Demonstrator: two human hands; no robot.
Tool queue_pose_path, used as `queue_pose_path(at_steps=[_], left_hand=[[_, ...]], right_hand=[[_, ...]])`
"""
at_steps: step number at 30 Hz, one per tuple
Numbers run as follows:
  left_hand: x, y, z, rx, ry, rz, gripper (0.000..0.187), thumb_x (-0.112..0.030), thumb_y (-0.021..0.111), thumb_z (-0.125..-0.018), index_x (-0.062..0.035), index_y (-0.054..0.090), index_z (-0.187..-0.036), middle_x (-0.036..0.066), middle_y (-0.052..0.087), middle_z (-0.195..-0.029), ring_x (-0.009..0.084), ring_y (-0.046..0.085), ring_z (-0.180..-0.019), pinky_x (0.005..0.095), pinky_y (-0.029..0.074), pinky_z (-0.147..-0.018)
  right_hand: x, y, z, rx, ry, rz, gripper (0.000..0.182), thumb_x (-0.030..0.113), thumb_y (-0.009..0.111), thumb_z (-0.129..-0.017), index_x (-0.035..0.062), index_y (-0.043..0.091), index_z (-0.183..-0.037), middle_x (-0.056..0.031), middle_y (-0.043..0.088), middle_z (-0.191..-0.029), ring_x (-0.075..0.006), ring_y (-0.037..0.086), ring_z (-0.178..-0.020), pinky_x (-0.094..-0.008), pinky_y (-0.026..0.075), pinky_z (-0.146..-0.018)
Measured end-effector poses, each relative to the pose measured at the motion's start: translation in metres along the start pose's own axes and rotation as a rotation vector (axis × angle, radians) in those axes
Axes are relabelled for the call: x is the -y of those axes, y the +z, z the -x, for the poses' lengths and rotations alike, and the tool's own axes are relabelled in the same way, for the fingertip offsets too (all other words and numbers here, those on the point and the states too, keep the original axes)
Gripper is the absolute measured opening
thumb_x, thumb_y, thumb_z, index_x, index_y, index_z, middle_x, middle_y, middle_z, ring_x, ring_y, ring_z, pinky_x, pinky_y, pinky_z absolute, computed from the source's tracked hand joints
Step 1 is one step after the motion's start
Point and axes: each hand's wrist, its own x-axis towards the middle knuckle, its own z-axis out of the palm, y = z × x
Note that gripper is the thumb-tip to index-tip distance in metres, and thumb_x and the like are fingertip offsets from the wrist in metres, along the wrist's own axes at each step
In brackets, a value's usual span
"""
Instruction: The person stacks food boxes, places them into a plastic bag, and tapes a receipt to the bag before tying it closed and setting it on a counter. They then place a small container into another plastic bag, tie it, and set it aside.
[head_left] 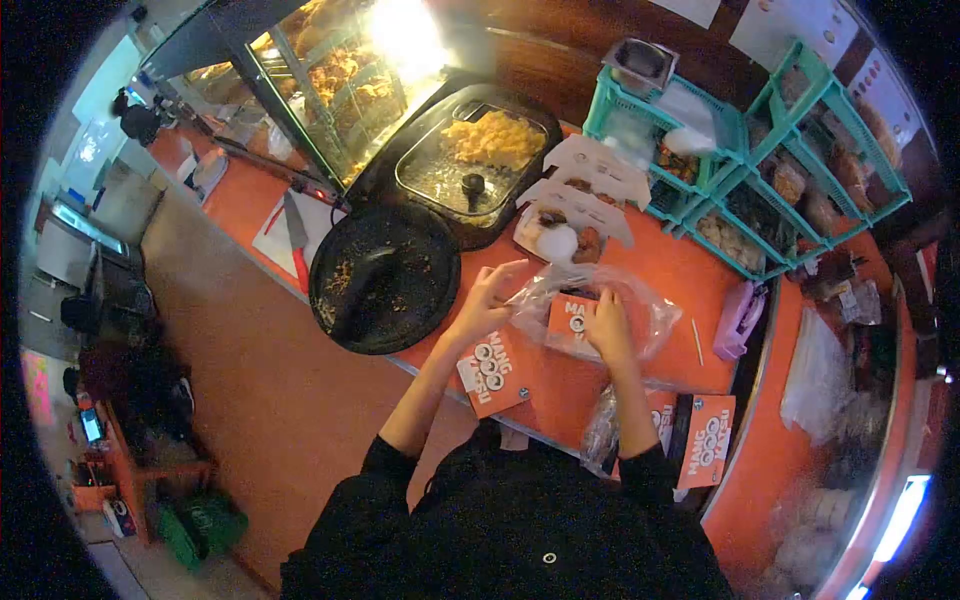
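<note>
In the head view, one thin, crinkled clear plastic bag (648,322) lies on the orange counter (690,275), between your hands. Your left hand (484,304) curves wide at its edge; you cannot tell your right hand's (608,328) grip, over it. Four flat printed orange packets (490,372) show, two open white cartons (608,219) beyond.

A takeaway food counter (672,258), marked by a lit glass display case (292,110), open food boxes (592,214) and "Katsu"-printed packaging (490,372).

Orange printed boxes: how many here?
4: one box at the clear bag by the right hand, one below the left hand, two beside the right forearm. Others may be hidden.
</note>
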Motion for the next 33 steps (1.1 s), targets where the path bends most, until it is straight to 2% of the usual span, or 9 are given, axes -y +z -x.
queue_pose_path(at_steps=[4, 9, 12, 16, 19, 23, 28, 30, 33], left_hand=[[0.003, -0.03, -0.006, 0.144, 0.142, -0.223, 0.043, 0.001, 0.063, -0.072, -0.016, 0.068, -0.111, 0.014, 0.049, -0.111, 0.0241, 0.046, -0.113, 0.0312, 0.05, -0.084], [0.018, 0.004, -0.025, 0.209, 0.152, -0.168, 0.032, -0.006, 0.06, -0.072, -0.0189, 0.074, -0.097, 0.013, 0.046, -0.125, 0.0316, 0.034, -0.126, 0.0431, 0.035, -0.102], [0.022, 0.039, -0.021, 0.278, 0.146, -0.504, 0.028, -0.032, 0.06, -0.077, -0.0297, 0.073, -0.101, 0.018, 0.011, -0.153, 0.0439, 0.017, -0.136, 0.0614, 0.022, -0.106], [-0.008, 0.048, -0.025, 0.277, -0.147, -0.829, 0.046, -0.038, 0.074, -0.069, -0.0294, 0.067, -0.114, 0.019, 0.01, -0.155, 0.0498, 0.007, -0.138, 0.0735, 0.012, -0.101], [0.021, 0.015, -0.047, 0.506, 0.024, -0.776, 0.063, -0.042, 0.071, -0.074, -0.0252, 0.05, -0.13, 0.017, 0.028, -0.148, 0.0381, 0.028, -0.134, 0.0684, 0.017, -0.103], [0.115, 0.009, -0.05, 0.481, 0.191, -0.607, 0.08, -0.036, 0.071, -0.079, -0.0155, 0.03, -0.145, 0.015, 0.038, -0.145, 0.0307, 0.04, -0.131, 0.0564, 0.024, -0.107], [0.111, 0.015, -0.011, 0.63, -0.337, 0.124, 0.099, 0.004, 0.07, -0.065, -0.0115, 0.015, -0.147, 0.016, 0.04, -0.137, 0.0208, 0.049, -0.112, 0.0363, 0.047, -0.081], [0.11, 0.01, -0.009, 0.586, -0.163, 0.067, 0.103, 0.006, 0.066, -0.071, -0.0184, 0.005, -0.15, 0.016, 0.038, -0.138, 0.0172, 0.063, -0.092, 0.031, 0.052, -0.064], [0.093, 0.003, -0.018, 0.596, -0.039, 0.206, 0.113, 0.011, 0.061, -0.067, -0.022, -0.008, -0.15, 0.016, 0.03, -0.145, 0.0219, 0.057, -0.11, 0.0299, 0.051, -0.067]], right_hand=[[0.137, -0.045, 0.06, 0.637, -0.158, -0.213, 0.059, 0.043, 0.053, -0.086, 0.0014, 0.043, -0.127, -0.03, 0.048, -0.123, -0.0463, 0.055, -0.1, -0.052, 0.047, -0.082], [0.159, 0.046, 0.125, 0.412, -0.262, 0.419, 0.086, 0.067, 0.058, -0.074, 0.0147, 0.037, -0.139, -0.027, 0.04, -0.133, -0.0475, 0.048, -0.11, -0.0606, 0.042, -0.084], [0.119, 0.131, 0.124, 0.449, -0.261, 0.311, 0.088, 0.061, 0.067, -0.066, 0.0251, 0.037, -0.14, -0.0265, 0.025, -0.143, -0.0494, 0.037, -0.121, -0.0652, 0.037, -0.09], [0.119, 0.036, 0.116, 0.482, -0.474, 0.13, 0.093, 0.048, 0.074, -0.057, 0.0244, 0.037, -0.139, -0.0279, 0.033, -0.138, -0.0499, 0.036, -0.123, -0.066, 0.033, -0.093], [0.128, -0.055, 0.09, 0.908, -0.338, 0.158, 0.095, 0.044, 0.073, -0.056, 0.0246, 0.032, -0.139, -0.0289, 0.036, -0.133, -0.0499, 0.037, -0.123, -0.0656, 0.034, -0.092], [0.128, -0.125, 0.056, 0.865, -0.198, 0.045, 0.105, 0.038, 0.079, -0.051, 0.0209, 0.026, -0.139, -0.0284, 0.041, -0.125, -0.0463, 0.036, -0.121, -0.0602, 0.035, -0.09], [0.076, -0.048, 0.009, 0.163, -0.182, -0.428, 0.098, 0.024, 0.08, -0.051, 0.0184, 0.03, -0.134, -0.0213, 0.041, -0.121, -0.0427, 0.038, -0.118, -0.0538, 0.037, -0.093], [0.05, -0.031, 0.003, 0.122, -0.28, -0.363, 0.094, 0.021, 0.079, -0.052, 0.0181, 0.031, -0.133, -0.0197, 0.04, -0.12, -0.043, 0.038, -0.117, -0.0522, 0.037, -0.094], [0.001, -0.029, -0.005, 0.093, -0.507, -0.094, 0.085, 0.017, 0.075, -0.055, 0.0184, 0.036, -0.13, -0.0174, 0.038, -0.123, -0.0431, 0.038, -0.117, -0.0521, 0.035, -0.096]])
